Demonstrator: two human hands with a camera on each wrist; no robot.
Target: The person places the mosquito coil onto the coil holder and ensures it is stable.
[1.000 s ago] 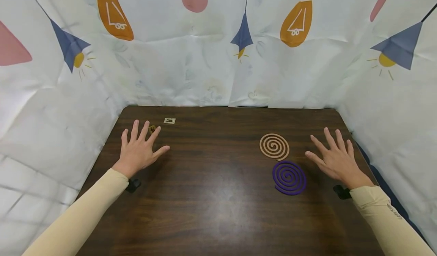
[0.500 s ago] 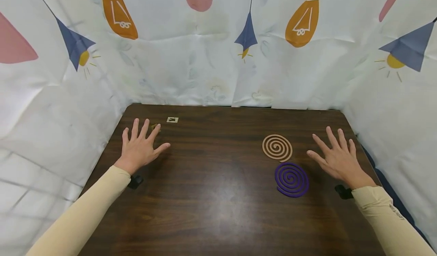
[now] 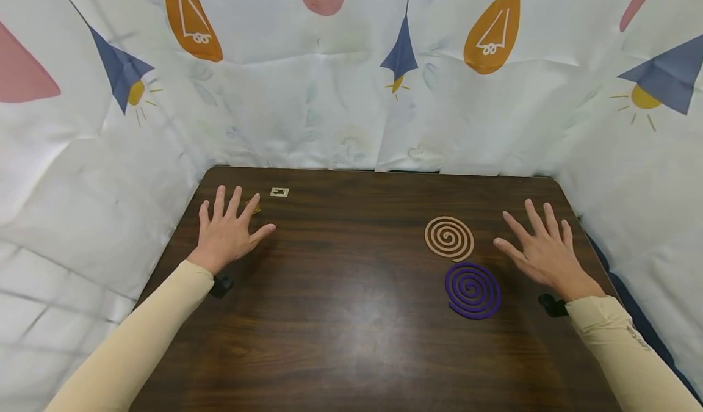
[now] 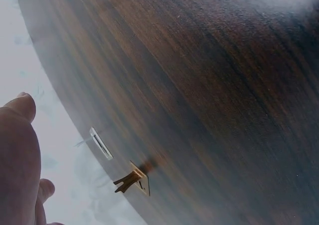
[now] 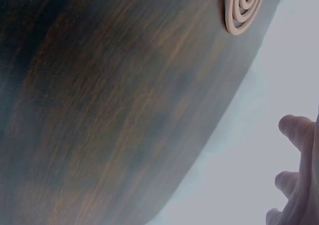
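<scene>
Both hands hover over the brown table, fingers spread, holding nothing. My left hand (image 3: 226,236) is at the far left, its fingers partly covering a small brass-coloured coil stand (image 3: 255,207). In the left wrist view that coil stand (image 4: 132,180) shows a square plate with a forked prong sticking up. Just beyond it lies a flat metal plate (image 3: 279,192) with a dark cut-out. My right hand (image 3: 545,256) is to the right of two spiral mosquito coils. The tan mosquito coil (image 3: 448,238) lies farther back; the purple mosquito coil (image 3: 472,290) is just in front, their edges close together.
White printed cloth (image 3: 351,113) walls the table (image 3: 340,326) at the back and on both sides. A dark band is on each wrist, below the sleeve cuffs. Dark blue fabric (image 3: 639,320) shows past the right table edge.
The head view has shifted slightly, so the coils and plates appear a little farther right. Both hands keep the same spread pose, with barely any movement.
</scene>
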